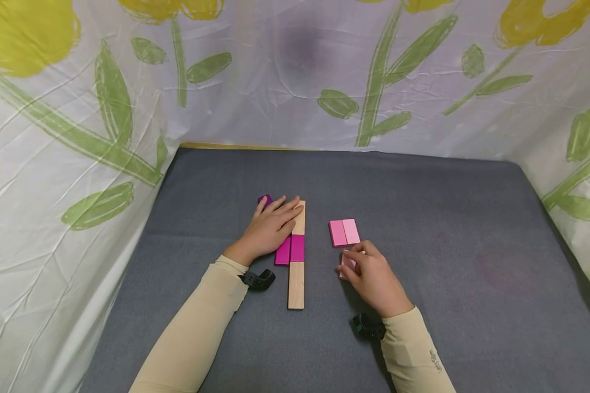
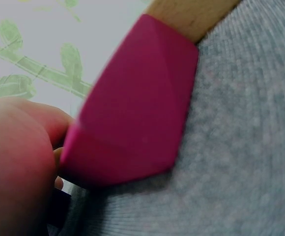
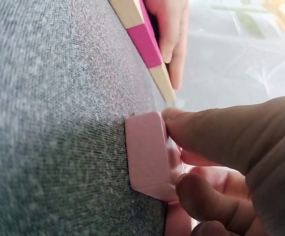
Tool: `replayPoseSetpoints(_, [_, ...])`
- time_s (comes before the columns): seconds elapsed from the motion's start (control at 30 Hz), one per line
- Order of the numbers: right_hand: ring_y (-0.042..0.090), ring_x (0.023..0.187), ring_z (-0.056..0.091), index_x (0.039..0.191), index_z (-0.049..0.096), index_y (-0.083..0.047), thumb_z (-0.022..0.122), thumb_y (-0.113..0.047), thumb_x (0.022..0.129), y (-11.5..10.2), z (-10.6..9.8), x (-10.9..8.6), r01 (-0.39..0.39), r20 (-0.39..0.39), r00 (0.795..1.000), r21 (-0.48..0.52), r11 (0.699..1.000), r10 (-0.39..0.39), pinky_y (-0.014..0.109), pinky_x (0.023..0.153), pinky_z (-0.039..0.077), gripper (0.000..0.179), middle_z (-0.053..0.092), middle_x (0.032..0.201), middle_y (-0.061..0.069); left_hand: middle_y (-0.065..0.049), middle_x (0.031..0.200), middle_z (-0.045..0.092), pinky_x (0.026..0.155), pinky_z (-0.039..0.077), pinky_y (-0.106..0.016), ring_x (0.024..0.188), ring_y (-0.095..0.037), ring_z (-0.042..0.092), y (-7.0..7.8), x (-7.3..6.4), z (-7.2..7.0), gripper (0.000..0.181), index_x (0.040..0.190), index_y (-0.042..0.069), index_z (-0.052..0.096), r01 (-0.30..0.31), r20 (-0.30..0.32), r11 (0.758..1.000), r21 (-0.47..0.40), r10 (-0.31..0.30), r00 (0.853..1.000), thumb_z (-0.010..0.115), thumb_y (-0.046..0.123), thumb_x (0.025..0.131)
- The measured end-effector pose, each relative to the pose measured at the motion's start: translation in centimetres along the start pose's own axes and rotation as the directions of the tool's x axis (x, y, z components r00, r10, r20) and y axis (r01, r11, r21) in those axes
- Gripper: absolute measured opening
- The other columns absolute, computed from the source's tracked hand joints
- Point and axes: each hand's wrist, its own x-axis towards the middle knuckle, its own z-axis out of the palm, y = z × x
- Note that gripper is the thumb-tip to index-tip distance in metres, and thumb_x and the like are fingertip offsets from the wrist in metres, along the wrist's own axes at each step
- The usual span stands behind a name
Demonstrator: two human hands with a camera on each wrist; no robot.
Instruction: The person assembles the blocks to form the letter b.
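Pinching a pale pink block [image 3: 146,152] on the gray cloth [image 1: 447,245], the right hand [image 1: 379,284] grips it between thumb and fingers.
The block looks light, stiff and sturdy, its smooth faces perhaps slippery; holding it by opposite edges should serve. At its twelve o'clock, near, lie two pink blocks [image 1: 337,233], touching side by side; at nine, farther off, a wood-and-magenta row [image 1: 297,248]. At ten, the left hand [image 1: 267,232] rests, fingers extended, over that row's far end, grasping nothing visible.
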Motion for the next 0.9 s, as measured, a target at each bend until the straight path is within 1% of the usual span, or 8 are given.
replayPoseSetpoints(0.2, [0.014, 0.075, 0.055, 0.106, 0.081, -0.003, 0.088, -0.013, 0.086, 0.0, 0.0, 0.1, -0.012, 0.007, 1.000, 0.025, 1.000, 0.012, 0.024, 0.060, 0.047, 0.023, 0.060, 0.104, 0.010, 0.007, 0.172, 0.030, 0.129, -0.008, -0.055, 0.162, -0.026, 0.021, 0.1, -0.1, -0.2, 0.049, 0.162, 0.023, 0.044, -0.007, -0.010, 1.000, 0.001, 0.007, 1.000, 0.042, 0.032, 0.113])
replayPoseSetpoints(0.4, [0.015, 0.077, 0.057, 0.104, 0.082, -0.003, 0.089, -0.013, 0.085, -0.1, -0.1, 0.0, -0.018, 0.030, 0.999, 0.036, 0.999, 0.017, 0.026, 0.062, 0.051, 0.023, 0.062, 0.104, 0.008, 0.006, 0.172, 0.030, 0.129, -0.008, -0.055, 0.161, -0.027, 0.021, 0.1, -0.2, -0.3, 0.049, 0.162, 0.023, 0.044, -0.007, -0.009, 1.000, -0.007, 0.007, 1.000, 0.041, 0.031, 0.113])
replayPoseSetpoints(0.53, [0.013, 0.077, 0.059, 0.103, 0.083, -0.003, 0.089, -0.014, 0.085, -0.3, -0.2, -0.1, -0.001, 0.052, 0.999, 0.031, 1.000, -0.001, 0.028, 0.065, 0.054, 0.022, 0.062, 0.101, 0.005, 0.006, 0.172, 0.030, 0.130, -0.007, -0.055, 0.161, -0.028, 0.021, 0.0, -0.2, -0.1, 0.049, 0.162, 0.023, 0.044, -0.005, -0.010, 1.000, -0.011, 0.005, 1.000, 0.041, 0.032, 0.113])
replayPoseSetpoints(0.7, [0.012, 0.078, 0.058, 0.099, 0.084, -0.005, 0.089, -0.014, 0.085, -0.7, -0.2, -0.3, 0.015, 0.068, 0.998, 0.040, 0.999, -0.017, 0.028, 0.067, 0.054, 0.018, 0.062, 0.100, 0.003, 0.006, 0.171, 0.030, 0.130, -0.007, -0.055, 0.161, -0.028, 0.022, 0.1, -0.2, -0.1, 0.049, 0.162, 0.023, 0.044, -0.009, -0.011, 1.000, -0.009, 0.009, 1.000, 0.042, 0.032, 0.113])
replayPoseSetpoints(0.8, [0.010, 0.077, 0.057, 0.096, 0.084, -0.006, 0.089, -0.013, 0.085, -1.0, -0.1, -0.6, 0.044, 0.081, 0.996, 0.043, 0.998, -0.047, 0.025, 0.066, 0.052, 0.015, 0.062, 0.100, 0.003, 0.007, 0.171, 0.031, 0.130, -0.007, -0.055, 0.161, -0.028, 0.022, 0.1, -0.1, -0.1, 0.049, 0.161, 0.023, 0.045, -0.013, -0.012, 1.000, -0.007, 0.013, 1.000, 0.042, 0.032, 0.113])
replayPoseSetpoints(0.9, [0.009, 0.074, 0.057, 0.096, 0.083, -0.005, 0.089, -0.012, 0.085, -1.2, 0.0, -0.8, 0.092, 0.086, 0.992, 0.037, 0.995, -0.095, 0.023, 0.063, 0.051, 0.014, 0.062, 0.101, 0.003, 0.007, 0.171, 0.031, 0.130, -0.007, -0.055, 0.161, -0.027, 0.022, 0.1, 0.0, -0.1, 0.050, 0.161, 0.023, 0.045, -0.016, -0.013, 1.000, -0.003, 0.016, 1.000, 0.043, 0.032, 0.113])
